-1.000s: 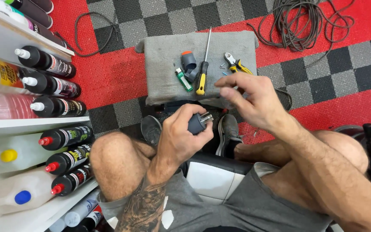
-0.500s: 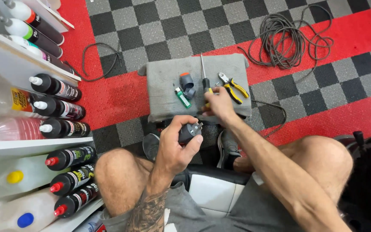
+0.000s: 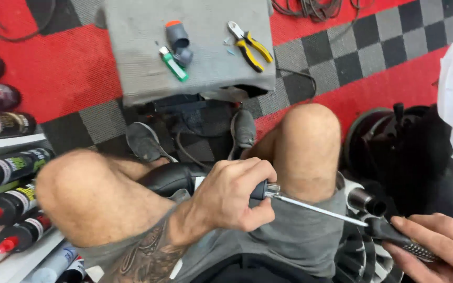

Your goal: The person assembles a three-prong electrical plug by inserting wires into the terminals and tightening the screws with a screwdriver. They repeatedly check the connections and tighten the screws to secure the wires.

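My left hand (image 3: 232, 195) is closed around a small dark plug-like part (image 3: 266, 190) above my lap, its metal end pointing right. The thin steel shaft of a screwdriver (image 3: 321, 209) meets that end. My right hand (image 3: 439, 246), at the bottom right corner, grips the screwdriver's dark, textured handle (image 3: 402, 241). Most of the part is hidden inside my left fist.
On the red and grey checkered floor lies a grey cloth (image 3: 132, 63) with yellow-handled pliers (image 3: 250, 44), a green tool (image 3: 173, 64) and a grey cylinder (image 3: 178, 41). Shelves of bottles (image 3: 9, 167) stand at left. A black machine (image 3: 410, 152) sits at right, coiled cable (image 3: 315, 8) at the top.
My right hand took the screwdriver off the cloth and brought it down to the right. Its tip now meets the part in my left hand, which has dropped to my lap.
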